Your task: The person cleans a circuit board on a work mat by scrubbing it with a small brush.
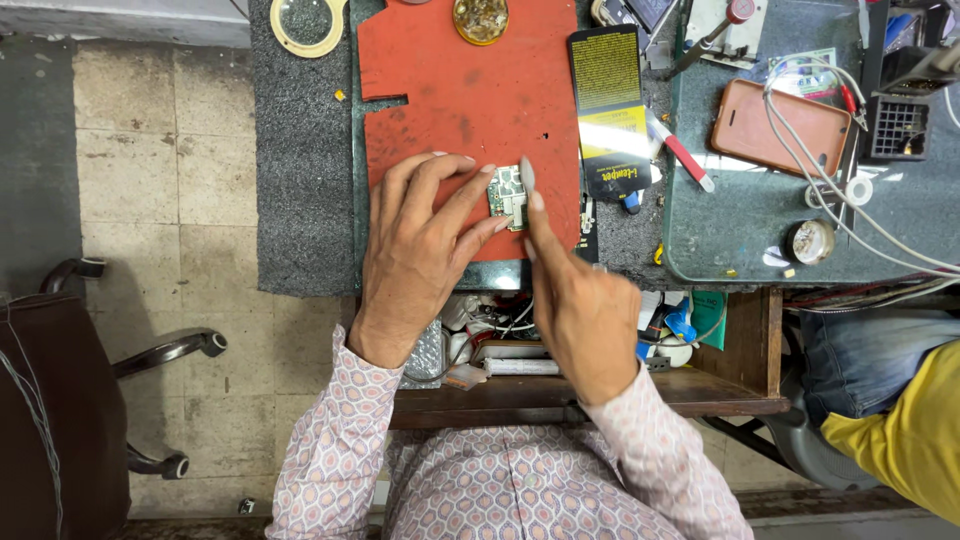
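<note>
Tiled floor and a chair [60, 400] lie off to the left of a cluttered bench, where a red mat [460, 90] gives the work a soft bed. On its near edge sits a small circuit board [508, 196]. The left hand [420, 250] is spread, fingertips pressing the board's left side, apparently to steady it. The right hand [575, 300] points one finger onto its right edge, the rest curled. Further right lie a black card [610, 110], a phone [780, 125] and white cables [850, 200].
</note>
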